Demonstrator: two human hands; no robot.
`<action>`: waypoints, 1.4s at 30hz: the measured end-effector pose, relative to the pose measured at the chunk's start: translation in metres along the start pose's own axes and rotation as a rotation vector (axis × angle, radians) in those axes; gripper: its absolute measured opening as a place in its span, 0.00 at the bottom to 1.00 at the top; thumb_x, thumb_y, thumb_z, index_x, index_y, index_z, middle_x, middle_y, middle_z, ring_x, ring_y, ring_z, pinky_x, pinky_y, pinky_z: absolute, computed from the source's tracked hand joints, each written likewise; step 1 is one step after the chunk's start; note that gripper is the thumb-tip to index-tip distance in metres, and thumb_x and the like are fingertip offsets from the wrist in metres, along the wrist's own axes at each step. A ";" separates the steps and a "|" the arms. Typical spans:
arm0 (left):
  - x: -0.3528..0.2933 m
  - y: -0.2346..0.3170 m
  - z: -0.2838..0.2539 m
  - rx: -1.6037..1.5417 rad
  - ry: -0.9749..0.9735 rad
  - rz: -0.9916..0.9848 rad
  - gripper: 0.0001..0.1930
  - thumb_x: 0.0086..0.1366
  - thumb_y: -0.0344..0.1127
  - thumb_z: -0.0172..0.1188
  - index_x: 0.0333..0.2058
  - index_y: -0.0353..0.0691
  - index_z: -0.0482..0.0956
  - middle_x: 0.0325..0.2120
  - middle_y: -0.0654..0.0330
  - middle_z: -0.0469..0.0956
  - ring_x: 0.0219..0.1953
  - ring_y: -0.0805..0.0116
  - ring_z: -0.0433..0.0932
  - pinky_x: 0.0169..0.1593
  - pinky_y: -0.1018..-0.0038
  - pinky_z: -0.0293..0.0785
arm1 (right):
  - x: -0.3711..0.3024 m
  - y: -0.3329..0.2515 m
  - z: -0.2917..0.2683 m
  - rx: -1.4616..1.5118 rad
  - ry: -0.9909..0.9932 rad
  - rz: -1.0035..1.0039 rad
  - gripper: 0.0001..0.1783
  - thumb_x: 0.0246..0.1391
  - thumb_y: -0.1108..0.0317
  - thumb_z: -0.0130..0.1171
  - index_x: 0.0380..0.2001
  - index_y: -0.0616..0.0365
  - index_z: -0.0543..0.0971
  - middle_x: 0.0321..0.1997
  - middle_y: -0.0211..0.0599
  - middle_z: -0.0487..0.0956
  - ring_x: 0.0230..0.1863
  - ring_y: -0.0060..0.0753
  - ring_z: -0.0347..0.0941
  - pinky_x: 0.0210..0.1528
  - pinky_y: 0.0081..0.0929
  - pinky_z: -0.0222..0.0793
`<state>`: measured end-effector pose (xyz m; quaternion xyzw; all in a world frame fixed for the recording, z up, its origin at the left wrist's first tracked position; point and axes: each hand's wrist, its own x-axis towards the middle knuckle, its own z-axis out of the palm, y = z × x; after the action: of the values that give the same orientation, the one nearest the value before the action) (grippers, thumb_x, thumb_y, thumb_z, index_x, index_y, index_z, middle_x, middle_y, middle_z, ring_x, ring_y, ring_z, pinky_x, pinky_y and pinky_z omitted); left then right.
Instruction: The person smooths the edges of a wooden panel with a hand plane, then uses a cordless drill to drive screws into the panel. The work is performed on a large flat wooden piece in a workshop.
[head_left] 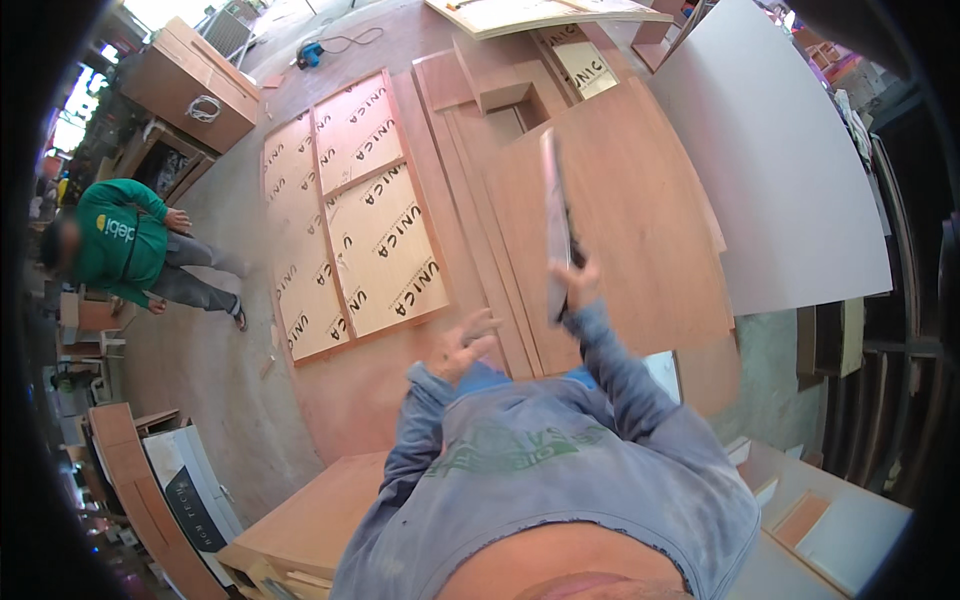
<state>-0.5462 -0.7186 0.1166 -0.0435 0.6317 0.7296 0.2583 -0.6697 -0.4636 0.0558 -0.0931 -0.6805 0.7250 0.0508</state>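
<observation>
Workshop floor (215, 350) seen from above, with a long pale tool (552, 190) in the right hand (581, 285)

Black, curved borders cut off the room on every side, and things along the far left and right edges sink into shadow. At the centre lies a large brown board (650, 190), the landmark for what follows.

The long pale tool is over the left half of the brown board, pointing away from the wearer; whether it touches the wood cannot be told. It is narrow and flat, like a blade seen nearly edge-on, greyish pink with a darker strip along its right side. Motion blurs its edges, and the fingers cover part of its near end, so its exact kind is hard to make out.

The right hand is closed around that near end, over the brown board. The left hand (465, 345) is just left of the board's near corner, fingers loosely spread, holding nothing that shows. It is blurred too; contact with the wooden sheet (350, 410) below cannot be judged.

Left of the brown board lies a framed panel (385, 215) with pale, printed faces. On the board's right is a big white sheet (800, 170). The wearer's grey shirt (600, 480) hides what is nearest. Well left of the board stands a person in a green top (120, 235); beyond the framed panel, a blue power tool (310, 53) rests on the floor.
</observation>
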 end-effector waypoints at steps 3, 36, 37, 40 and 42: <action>-0.029 0.002 -0.082 0.330 0.167 -0.093 0.34 0.71 0.45 0.61 0.68 0.31 0.64 0.61 0.46 0.76 0.62 0.54 0.76 0.64 0.62 0.71 | 0.141 -0.017 0.017 0.117 0.121 -0.154 0.31 0.44 0.71 0.73 0.54 0.66 0.77 0.50 0.42 0.83 0.45 0.37 0.81 0.50 0.34 0.78; 0.463 0.131 -0.383 0.797 0.117 -0.580 0.30 0.69 0.49 0.59 0.60 0.32 0.76 0.49 0.46 0.83 0.48 0.54 0.83 0.55 0.62 0.77 | 0.164 0.099 -0.005 -0.286 0.402 1.217 0.24 0.47 0.58 0.67 0.41 0.69 0.85 0.42 0.51 0.84 0.41 0.44 0.80 0.46 0.41 0.75; 0.462 0.115 -0.398 0.787 0.113 -0.688 0.30 0.68 0.49 0.60 0.61 0.33 0.75 0.46 0.48 0.85 0.42 0.56 0.86 0.52 0.62 0.79 | 0.197 0.093 0.008 -0.110 0.536 1.209 0.26 0.45 0.61 0.69 0.44 0.71 0.84 0.43 0.53 0.84 0.42 0.45 0.80 0.47 0.41 0.75; 0.469 0.088 -0.410 0.789 0.018 -0.821 0.29 0.68 0.49 0.60 0.60 0.34 0.76 0.46 0.47 0.85 0.43 0.55 0.85 0.52 0.61 0.79 | 0.274 0.080 -0.006 -0.206 0.585 0.978 0.33 0.42 0.65 0.70 0.53 0.74 0.79 0.47 0.52 0.83 0.47 0.44 0.79 0.54 0.38 0.73; 0.485 0.094 -0.415 0.793 -0.023 -0.866 0.29 0.67 0.49 0.60 0.59 0.34 0.77 0.46 0.47 0.85 0.43 0.54 0.85 0.53 0.61 0.79 | 0.308 0.086 -0.024 -0.173 0.604 0.703 0.36 0.42 0.66 0.70 0.56 0.73 0.76 0.50 0.49 0.83 0.49 0.41 0.78 0.56 0.35 0.72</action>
<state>-1.1146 -0.9606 -0.0698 -0.1899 0.7782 0.2660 0.5363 -0.9613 -0.3846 -0.0512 -0.5285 -0.6205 0.5793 -0.0099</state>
